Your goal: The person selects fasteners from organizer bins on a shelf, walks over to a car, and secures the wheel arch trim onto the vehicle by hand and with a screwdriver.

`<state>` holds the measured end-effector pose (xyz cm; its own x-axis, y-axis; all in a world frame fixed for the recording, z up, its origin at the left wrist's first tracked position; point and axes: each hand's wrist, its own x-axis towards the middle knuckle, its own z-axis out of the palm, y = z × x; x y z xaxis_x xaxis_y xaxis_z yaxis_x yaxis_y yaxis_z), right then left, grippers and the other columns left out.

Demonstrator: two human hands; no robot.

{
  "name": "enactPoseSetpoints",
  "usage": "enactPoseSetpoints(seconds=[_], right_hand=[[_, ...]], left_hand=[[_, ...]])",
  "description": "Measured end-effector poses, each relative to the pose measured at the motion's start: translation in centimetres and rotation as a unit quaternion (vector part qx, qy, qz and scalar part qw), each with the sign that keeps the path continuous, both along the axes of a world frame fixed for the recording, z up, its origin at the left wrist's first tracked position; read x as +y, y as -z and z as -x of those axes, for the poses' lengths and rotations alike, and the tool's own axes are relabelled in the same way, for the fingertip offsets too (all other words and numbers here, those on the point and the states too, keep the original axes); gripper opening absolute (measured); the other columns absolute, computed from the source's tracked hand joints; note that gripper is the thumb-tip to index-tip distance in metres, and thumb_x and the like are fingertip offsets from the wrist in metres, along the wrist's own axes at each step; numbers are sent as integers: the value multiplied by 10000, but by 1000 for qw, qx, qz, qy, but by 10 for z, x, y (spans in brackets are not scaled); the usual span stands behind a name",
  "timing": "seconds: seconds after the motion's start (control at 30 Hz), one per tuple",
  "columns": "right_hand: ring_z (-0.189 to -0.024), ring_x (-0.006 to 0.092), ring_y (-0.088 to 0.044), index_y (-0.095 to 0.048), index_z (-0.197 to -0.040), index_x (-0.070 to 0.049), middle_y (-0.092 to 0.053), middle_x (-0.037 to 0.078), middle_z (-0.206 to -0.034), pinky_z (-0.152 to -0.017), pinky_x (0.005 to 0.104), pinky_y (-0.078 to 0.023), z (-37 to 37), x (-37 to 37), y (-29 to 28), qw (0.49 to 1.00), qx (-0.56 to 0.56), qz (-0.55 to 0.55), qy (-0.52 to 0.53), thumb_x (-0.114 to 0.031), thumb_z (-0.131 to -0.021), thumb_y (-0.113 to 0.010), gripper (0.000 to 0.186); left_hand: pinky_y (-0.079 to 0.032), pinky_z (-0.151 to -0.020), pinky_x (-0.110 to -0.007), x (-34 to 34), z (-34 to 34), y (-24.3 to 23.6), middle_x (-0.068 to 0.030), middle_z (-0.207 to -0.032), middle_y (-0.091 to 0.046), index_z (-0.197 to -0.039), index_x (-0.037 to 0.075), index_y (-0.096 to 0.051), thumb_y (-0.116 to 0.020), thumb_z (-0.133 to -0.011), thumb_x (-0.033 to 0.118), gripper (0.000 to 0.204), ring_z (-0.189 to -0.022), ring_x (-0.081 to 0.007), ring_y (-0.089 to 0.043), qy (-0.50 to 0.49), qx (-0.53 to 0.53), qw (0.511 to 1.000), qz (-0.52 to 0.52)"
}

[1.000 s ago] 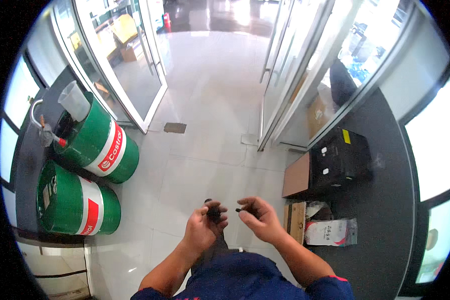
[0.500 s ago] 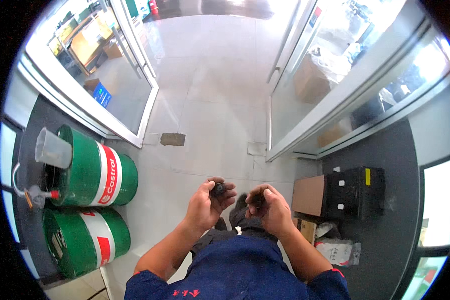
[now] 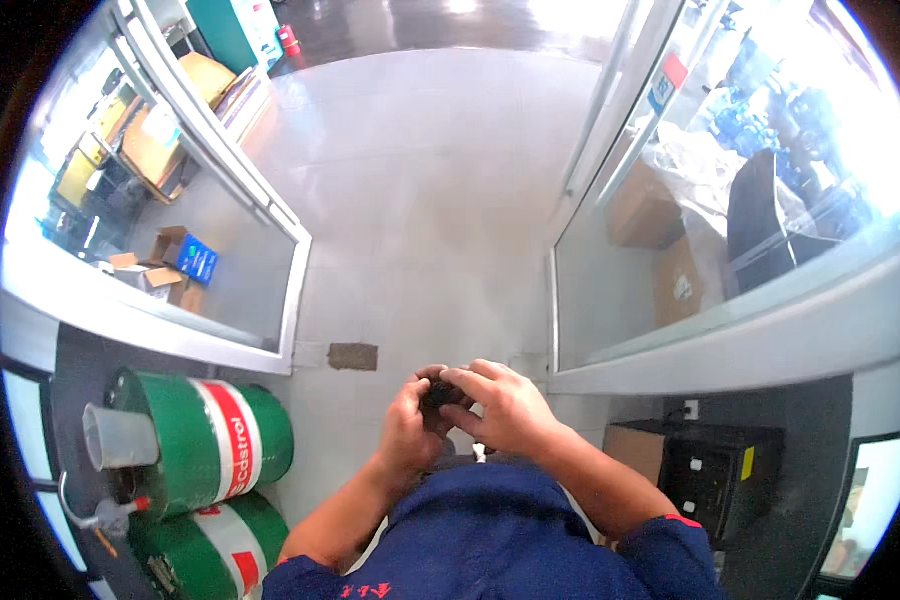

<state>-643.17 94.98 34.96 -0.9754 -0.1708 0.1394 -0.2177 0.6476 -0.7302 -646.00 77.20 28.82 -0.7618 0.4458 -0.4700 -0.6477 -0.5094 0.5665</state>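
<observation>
My left hand (image 3: 407,428) is closed around a small, dark, rounded part (image 3: 438,394) in front of my waist. From the other side, my right hand (image 3: 507,408) meets it, with fingers and thumb curled onto the same part. Both hands touch there, and between them they cover most of the part, so its exact kind cannot be made out. Dark smudges mark the fingers.
A glass door on the left (image 3: 292,290) and another on the right (image 3: 558,320) stand swung open. Green drums (image 3: 185,440) with a clear plastic jug (image 3: 120,437) lie at the left. A black case (image 3: 720,470) stands right. A brown patch (image 3: 353,357) marks the floor.
My right hand has moved left, onto the dark part in my left hand; the two were apart before. The doors and drums sit lower in view, and the doorway is nearer.
</observation>
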Motion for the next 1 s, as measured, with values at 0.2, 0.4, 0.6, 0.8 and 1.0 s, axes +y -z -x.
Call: enactPoseSetpoints(seconds=[0.2, 0.4, 0.6, 0.8, 1.0], right_hand=[[-869, 343, -681, -696, -1154, -109, -664, 108, -916, -767, 440, -567, 153, 15, 28, 996, -57, -68, -9, -243, -820, -791, 372], [-864, 348, -698, -710, -1084, -73, -682, 130, -903, -756, 422, -574, 344, 17, 15, 997, -58, -50, 19, -175, -826, -773, 284], [-907, 372, -690, -700, -1114, -54, -689, 167, -936, -790, 442, -567, 488, 61, -6, 990, -59, 72, 103, -216, -863, -729, 300], [-955, 388, -690, -691, -1089, 4, -714, 208, -1017, -853, 422, -557, 638, 142, 28, 978, -77, 117, 153, -197, -902, -672, 275], [-931, 321, -726, -685, -1089, 38, -736, 208, -977, -867, 382, -559, 819, 246, 29, 974, -124, 167, 87, -176, -927, -609, 279]], left_hand=[[-547, -972, -458, 18, 147, 30, -181, -1228, -638, -1342, 8, -522, -327, -1067, 232, 405, -1117, -290, -644, 59, 39, 996, 48], [-551, -961, -436, 19, 352, 37, -146, -1200, -656, -1296, 25, -558, -355, -1079, 213, 352, -1076, -269, -661, 98, -30, 993, -50], [-525, -1014, -456, 69, 542, 8, -163, -1205, -638, -1292, 15, -544, -362, -1062, 187, 340, -1143, -301, -633, 187, -38, 981, -40], [-554, -855, -339, 158, 690, 33, -84, -1038, -651, -1151, 58, -618, -380, -1070, 261, 323, -981, -192, -648, 258, -71, 964, 4], [-309, -487, -269, 247, 854, -10, 37, -689, -453, -874, 136, -560, -398, -1064, 335, 319, -547, -94, -366, 270, 74, 950, 140]])
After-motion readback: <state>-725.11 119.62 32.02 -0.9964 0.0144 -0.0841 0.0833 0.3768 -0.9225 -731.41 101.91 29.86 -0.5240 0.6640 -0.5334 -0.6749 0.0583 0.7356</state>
